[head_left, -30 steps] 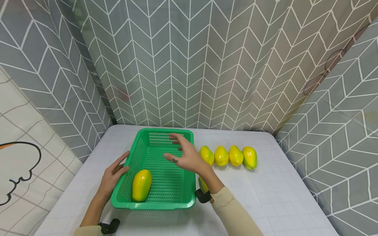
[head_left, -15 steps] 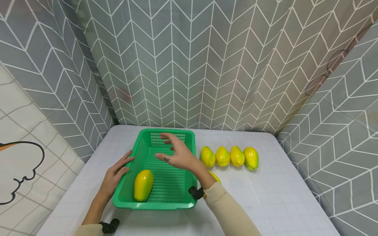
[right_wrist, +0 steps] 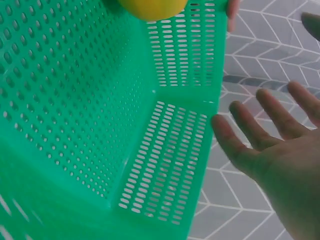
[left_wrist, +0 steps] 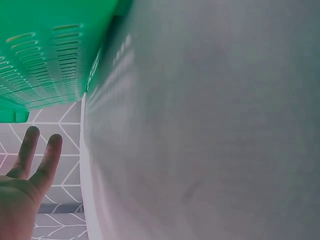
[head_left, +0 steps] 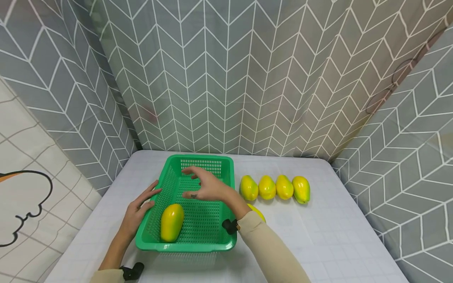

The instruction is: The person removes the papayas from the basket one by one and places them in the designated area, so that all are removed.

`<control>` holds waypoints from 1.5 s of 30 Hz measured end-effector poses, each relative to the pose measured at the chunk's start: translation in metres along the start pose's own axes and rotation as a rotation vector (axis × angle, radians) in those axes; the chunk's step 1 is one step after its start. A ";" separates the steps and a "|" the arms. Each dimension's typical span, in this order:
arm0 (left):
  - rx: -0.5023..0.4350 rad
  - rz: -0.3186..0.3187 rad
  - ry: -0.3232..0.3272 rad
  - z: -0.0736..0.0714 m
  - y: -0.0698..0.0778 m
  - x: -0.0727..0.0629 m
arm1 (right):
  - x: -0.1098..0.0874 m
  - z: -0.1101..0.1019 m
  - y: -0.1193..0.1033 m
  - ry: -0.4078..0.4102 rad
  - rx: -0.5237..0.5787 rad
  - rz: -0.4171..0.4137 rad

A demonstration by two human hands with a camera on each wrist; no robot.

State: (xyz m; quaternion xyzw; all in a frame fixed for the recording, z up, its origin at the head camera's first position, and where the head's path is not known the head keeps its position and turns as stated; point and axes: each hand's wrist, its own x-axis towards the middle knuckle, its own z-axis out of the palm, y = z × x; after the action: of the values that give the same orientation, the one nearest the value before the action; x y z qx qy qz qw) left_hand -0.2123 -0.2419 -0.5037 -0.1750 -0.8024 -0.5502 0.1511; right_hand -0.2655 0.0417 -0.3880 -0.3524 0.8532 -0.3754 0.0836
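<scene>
A green perforated plastic basket (head_left: 196, 247) stands on the white-covered table, left of its middle. One yellow-green, mango-like fruit (head_left: 172, 222) lies in its near left corner. My left hand (head_left: 136, 212) is at the basket's left side, fingers extended at the rim; two fingers (left_wrist: 47, 162) show below the basket in the left wrist view. Above the basket's interior hovers my right hand (head_left: 205, 184), thumb and fingers spread, with nothing in it. The right wrist view also has this hand (right_wrist: 280, 145) with its fingers apart.
Several more such fruits (head_left: 267, 188) stand in a row right of the basket. Another fruit (head_left: 260, 212) is partly hidden behind my right forearm. Grey patterned curtains (head_left: 226, 78) hang behind and beside the table.
My right hand has moved left and slightly nearer over the basket. The fruit behind the right forearm shows in a different spot. My left hand stays at the rim.
</scene>
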 end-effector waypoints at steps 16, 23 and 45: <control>-0.061 -0.002 -0.011 0.003 0.001 0.000 | 0.019 0.033 0.011 -0.165 -0.137 -0.011; -0.067 0.000 -0.010 0.002 0.002 -0.001 | 0.022 0.044 0.009 -0.221 -0.177 -0.014; -0.034 -0.046 -0.007 0.001 -0.001 -0.001 | 0.025 0.066 0.004 -0.334 -0.312 0.021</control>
State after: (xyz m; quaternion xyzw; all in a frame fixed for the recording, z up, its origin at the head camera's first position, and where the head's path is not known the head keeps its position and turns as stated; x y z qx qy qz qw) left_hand -0.2117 -0.2412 -0.5053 -0.1609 -0.7972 -0.5667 0.1324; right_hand -0.2587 -0.0114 -0.4340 -0.4096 0.8787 -0.1745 0.1720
